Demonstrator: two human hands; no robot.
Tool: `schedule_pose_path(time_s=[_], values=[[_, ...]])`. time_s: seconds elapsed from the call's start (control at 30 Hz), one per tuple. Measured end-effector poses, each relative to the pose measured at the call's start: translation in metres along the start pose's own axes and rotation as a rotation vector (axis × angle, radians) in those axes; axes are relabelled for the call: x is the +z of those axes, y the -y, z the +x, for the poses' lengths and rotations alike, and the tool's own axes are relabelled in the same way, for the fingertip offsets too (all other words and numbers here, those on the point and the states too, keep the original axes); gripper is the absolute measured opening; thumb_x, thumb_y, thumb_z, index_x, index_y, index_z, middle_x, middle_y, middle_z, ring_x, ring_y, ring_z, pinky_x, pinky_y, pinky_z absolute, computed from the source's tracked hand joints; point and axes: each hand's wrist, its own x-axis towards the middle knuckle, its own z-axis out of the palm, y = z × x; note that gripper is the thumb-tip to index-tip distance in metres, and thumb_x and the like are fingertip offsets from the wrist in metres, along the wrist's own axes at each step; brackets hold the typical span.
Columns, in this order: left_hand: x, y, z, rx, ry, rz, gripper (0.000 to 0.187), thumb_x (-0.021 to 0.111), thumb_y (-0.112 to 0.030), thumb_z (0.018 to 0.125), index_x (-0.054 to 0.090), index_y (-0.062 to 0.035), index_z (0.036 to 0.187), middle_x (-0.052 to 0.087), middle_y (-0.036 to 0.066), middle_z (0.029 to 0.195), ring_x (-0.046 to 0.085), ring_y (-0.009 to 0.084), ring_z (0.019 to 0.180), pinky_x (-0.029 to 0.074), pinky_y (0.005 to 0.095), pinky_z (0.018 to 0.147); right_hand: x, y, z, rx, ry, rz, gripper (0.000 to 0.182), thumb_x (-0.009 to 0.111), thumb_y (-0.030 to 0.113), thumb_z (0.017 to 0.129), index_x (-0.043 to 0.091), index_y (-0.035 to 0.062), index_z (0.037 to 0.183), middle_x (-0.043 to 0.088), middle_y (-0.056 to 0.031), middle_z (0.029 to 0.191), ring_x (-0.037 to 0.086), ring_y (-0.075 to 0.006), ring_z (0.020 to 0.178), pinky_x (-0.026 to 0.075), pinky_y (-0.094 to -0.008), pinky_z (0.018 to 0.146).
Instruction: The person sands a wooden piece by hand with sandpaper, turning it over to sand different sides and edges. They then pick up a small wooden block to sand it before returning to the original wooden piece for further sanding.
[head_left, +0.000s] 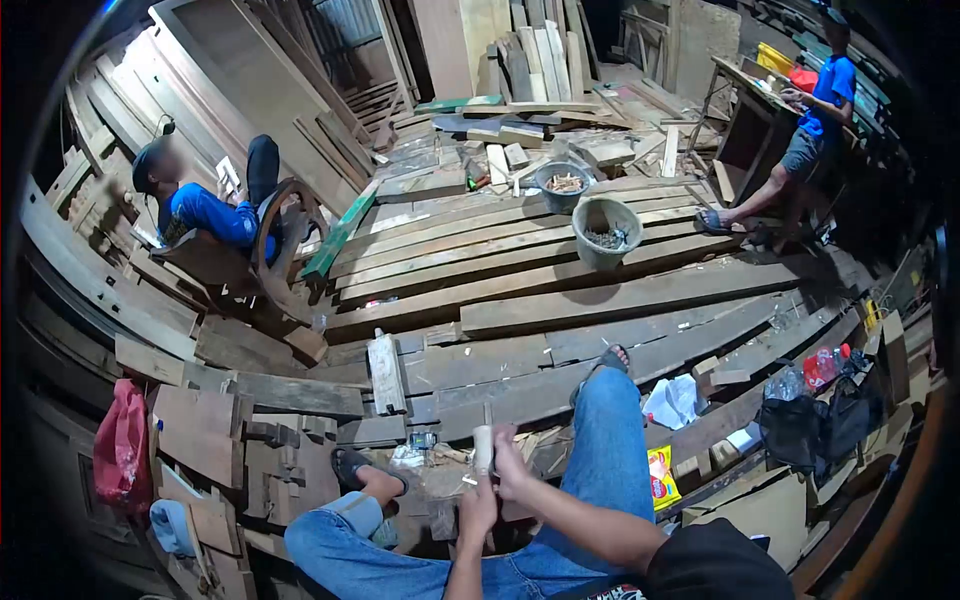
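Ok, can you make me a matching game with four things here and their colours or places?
Things:
1. Jeans
2. Front bucket
3. Packet
4. Pale wooden piece

Colours or places:
A. Yellow and red
B. Held in the person's left hand
C. Blue
D. Standing on wooden planks

Right pairs: 1-C, 2-D, 3-A, 4-B

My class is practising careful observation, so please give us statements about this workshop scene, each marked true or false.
1. The left hand and right hand are both at the pale wooden piece. True.
2. The two buckets are nested together. False: the near bucket and far bucket stand separately.
3. The person in blue on the left is seated. True.
4. The yellow packet is left of the jeans. False: it is to their right.
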Motion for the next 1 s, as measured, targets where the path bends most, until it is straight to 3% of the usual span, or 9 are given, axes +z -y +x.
schedule_pose_path(time_s=[0.07,0.27,0.4,0.53,0.63,0.77,0.8,0.9,1.0], values=[[0.014,0.011,0.004,0.036,-0.002,-0.032,0.073,0.035,-0.059,0.103,0.072,0.0043,0.104,0.067,0.037,0.103,0.059,0.0536,0.113,0.045,0.0549,0.097,0.003,0.032,-0.003,-0.055,-0.017,0.007,0.042,0.038,0.045,0.109,0.057,0.0076,0.102,0.062,-0.0076,0.078,0.061,-0.0215,0.065,0.05,-0.0385,0.058],[-0.003,-0.016,-0.006,-0.072,-0.119,-0.153,0.074,0.036,-0.061,0.102,0.072,0.0039,0.106,0.068,0.036,0.105,0.061,0.0499,0.115,0.046,0.0529,0.098,-0.022,-0.026,0.029,-0.139,0.109,-0.22,0.055,0.04,0.043,0.109,0.046,0.0046,0.148,0.06,-0.0166,0.131,0.057,-0.0249,0.121,0.042,-0.0411,0.106],[-0.01,-0.016,-0.007,-0.152,-0.003,-0.153,0.077,0.035,-0.061,0.103,0.069,0.0086,0.109,0.066,0.039,0.106,0.063,0.05,0.113,0.047,0.0519,0.096,-0.027,-0.036,0.032,-0.117,0.111,-0.233,0.05,0.04,0.041,0.109,0.049,0.0052,0.143,0.063,-0.0123,0.121,0.061,-0.0238,0.111,0.049,-0.0397,0.096],[0.023,0.033,0.019,-0.064,0.172,-0.191,0.066,0.039,-0.057,0.104,0.067,0.0025,0.098,0.063,0.022,0.081,0.065,0.0296,0.084,0.051,0.0449,0.075,0.0,0.019,0.003,-0.048,-0.026,-0.007,0.04,0.04,0.042,0.109,0.056,0.0088,0.124,0.063,-0.0086,0.108,0.063,-0.0208,0.092,0.053,-0.0404,0.08],[0.026,0.037,0.015,0.009,0.065,-0.154,0.072,0.04,-0.058,0.102,0.068,0.0077,0.109,0.071,0.03,0.1,0.066,0.0465,0.103,0.05,0.0468,0.091,-0.017,0.007,0.01,-0.183,0.007,-0.179,0.04,0.039,0.043,0.109,0.055,0.0089,0.124,0.064,-0.0073,0.109,0.063,-0.0203,0.099,0.053,-0.038,0.085],[-0.004,0.028,0.021,-0.254,0.231,-0.436,0.067,0.042,-0.063,0.101,0.068,-0.0014,0.096,0.065,0.011,0.077,0.063,0.026,0.069,0.048,0.0382,0.06,-0.024,-0.031,0.029,-0.132,0.088,-0.164,0.042,0.038,0.042,0.11,0.056,0.0073,0.124,0.065,-0.008,0.108,0.064,-0.0201,0.1,0.052,-0.0372,0.087],[-0.005,0.023,0.014,-0.25,0.253,-0.585,0.062,0.043,-0.065,0.101,0.064,-0.0086,0.086,0.05,0.0,0.068,0.049,0.0125,0.054,0.036,0.0298,0.045,-0.024,-0.021,0.034,-0.058,0.143,-0.171,0.047,0.037,0.05,0.109,0.054,0.011,0.13,0.064,-0.0094,0.11,0.062,-0.024,0.102,0.053,-0.0435,0.086],[0.0,0.022,0.007,-0.201,0.438,-0.688,0.057,0.045,-0.065,0.101,0.058,-0.0097,0.094,0.049,-0.001,0.068,0.046,0.0115,0.05,0.035,0.029,0.042,-0.014,0.035,0.036,-0.163,0.112,-0.073,0.044,0.04,0.051,0.108,0.057,0.011,0.117,0.066,-0.0085,0.094,0.064,-0.0228,0.088,0.053,-0.0447,0.075],[0.004,0.011,0.002,-0.146,0.356,-0.598,0.056,0.046,-0.06,0.103,0.061,-0.0083,0.088,0.051,-0.001,0.066,0.048,0.0104,0.05,0.036,0.0282,0.043,-0.002,0.051,0.016,-0.223,0.065,-0.19,0.054,0.046,0.048,0.107,0.052,0.0048,0.138,0.065,-0.0095,0.109,0.062,-0.0208,0.099,0.049,-0.0388,0.091]])
